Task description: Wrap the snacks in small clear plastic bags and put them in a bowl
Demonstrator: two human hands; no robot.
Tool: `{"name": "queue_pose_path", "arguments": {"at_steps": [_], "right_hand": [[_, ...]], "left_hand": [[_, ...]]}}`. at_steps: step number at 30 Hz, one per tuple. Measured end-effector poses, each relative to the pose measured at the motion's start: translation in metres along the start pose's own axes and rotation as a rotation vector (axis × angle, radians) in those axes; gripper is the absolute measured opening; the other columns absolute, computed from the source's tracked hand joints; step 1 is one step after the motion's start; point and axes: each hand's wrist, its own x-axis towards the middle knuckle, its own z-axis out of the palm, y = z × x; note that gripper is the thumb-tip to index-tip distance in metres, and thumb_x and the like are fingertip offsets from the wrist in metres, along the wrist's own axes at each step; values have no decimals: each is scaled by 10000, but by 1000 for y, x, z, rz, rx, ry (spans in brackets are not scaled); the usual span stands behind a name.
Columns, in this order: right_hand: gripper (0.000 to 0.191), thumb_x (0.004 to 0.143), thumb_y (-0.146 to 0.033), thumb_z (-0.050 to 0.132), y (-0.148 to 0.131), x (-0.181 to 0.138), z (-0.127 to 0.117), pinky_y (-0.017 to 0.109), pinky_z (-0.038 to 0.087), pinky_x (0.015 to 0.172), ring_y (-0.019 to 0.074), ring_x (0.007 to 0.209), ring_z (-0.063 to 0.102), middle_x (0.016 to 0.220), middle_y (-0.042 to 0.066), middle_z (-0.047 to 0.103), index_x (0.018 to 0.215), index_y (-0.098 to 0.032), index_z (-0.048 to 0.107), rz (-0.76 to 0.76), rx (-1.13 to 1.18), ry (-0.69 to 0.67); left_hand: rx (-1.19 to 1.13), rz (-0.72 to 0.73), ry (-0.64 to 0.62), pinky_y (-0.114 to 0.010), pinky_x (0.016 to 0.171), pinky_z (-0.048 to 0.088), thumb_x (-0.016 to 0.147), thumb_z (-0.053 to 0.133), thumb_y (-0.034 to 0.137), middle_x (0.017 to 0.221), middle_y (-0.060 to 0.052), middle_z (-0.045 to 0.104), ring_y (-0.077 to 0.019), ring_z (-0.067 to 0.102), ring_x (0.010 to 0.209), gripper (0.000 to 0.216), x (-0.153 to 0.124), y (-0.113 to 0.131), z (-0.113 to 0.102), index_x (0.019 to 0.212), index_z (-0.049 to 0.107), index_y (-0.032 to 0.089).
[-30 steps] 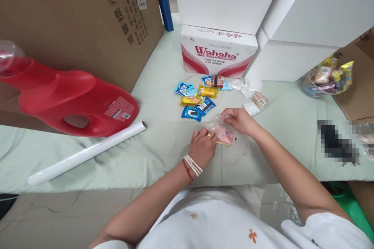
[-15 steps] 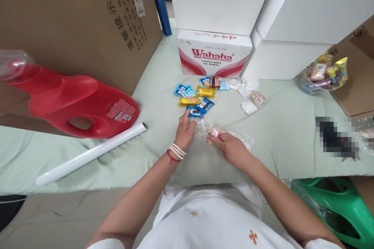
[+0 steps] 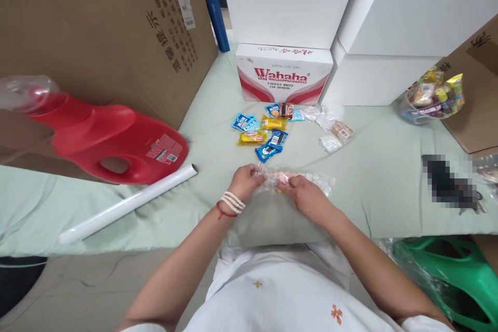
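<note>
left hand [image 3: 246, 182], right hand [image 3: 303, 193] – fingers pinched on clear bag [image 3: 307, 180]

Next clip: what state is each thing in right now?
Left hand, closed on the clear bag.
Right hand, closed on the same bag.
Clear bag, crumpled, pink snack inside.
Red jug, lying on its side.
White roll, lying flat.
Wahaha box, shut.
Snack packets, scattered on the cloth.

A crinkled clear plastic bag [image 3: 299, 180] (a pink snack packet [image 3: 280, 176] inside) lies centre-near on the pale green sheet.
</note>
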Motion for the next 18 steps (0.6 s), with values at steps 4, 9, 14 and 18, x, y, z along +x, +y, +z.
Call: {"name": "queue_pose_path", "arguments": {"at_steps": [4,9,14,18], "right_hand": [[495,998,-79,461,4,3,7,308,424,863,234,977,555,1023,100,638,1412,-276,648,-20,145,44],[404,978,-82,435,6,0,14,347,436,854,254,967,509,978,108,596,1206,-213,741,-69,241,139],[299,939,-127,501,16,-19,12,393,488,845,262,968,506,1046,128,567,1151,-171,708,-170,383,193],[313,952,-158,529,27,-28,9,440,515,913,275,1054,545,1125,139,611,1214,-206,694,-202,475,203]], "left_hand": [[-362,-27,-38,-201,435,340,593,807,373,571,65,531,-96,512,485,316,-20,5,-1,694,578,181],[-431,28,-69,-241,541,480,715,688,278,647,18,643,-128,600,561,148,-31,23,36,806,690,161],[179,337,43,-323,819,541,840,522,135,863,-61,699,-189,662,836,321,-33,32,65,984,805,185],[568,435,46,-309,714,519,908,566,181,1028,-86,658,-209,629,882,333,-39,43,77,1130,793,281]]}}
